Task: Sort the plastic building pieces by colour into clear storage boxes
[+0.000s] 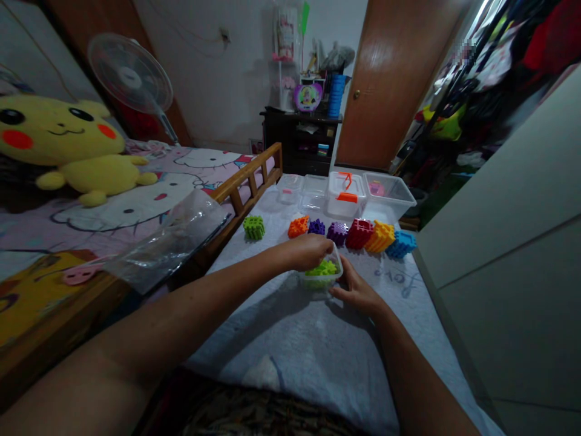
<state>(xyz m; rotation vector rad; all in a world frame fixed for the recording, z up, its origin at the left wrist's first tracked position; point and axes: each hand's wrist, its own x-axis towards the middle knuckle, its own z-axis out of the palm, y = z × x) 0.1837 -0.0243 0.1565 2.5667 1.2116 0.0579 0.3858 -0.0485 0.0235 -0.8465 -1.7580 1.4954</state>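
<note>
From where I stand, a cloth-covered table (pixel 290 339) fills the middle of the room, with an open clear bin (pixel 394 197) and an orange-latched box (pixel 346 203) at its far end. The person's left hand (pixel 313 251) reaches over the rim of a small clear tub (pixel 320 281); its fingertips are hidden, so I cannot tell what they pinch. The right hand (pixel 358 290) rests spread against the tub's right side. The step seems to be handling lime-green pieces (pixel 323 268) inside that tub, just in front of the coloured block stacks (pixel 360 234); the next move calls, I'd judge, for steadying it while the left fingers work. Upside-down lettering (pixel 397 280) on the cloth appears to read "Love"; I can make out no brand.
</note>
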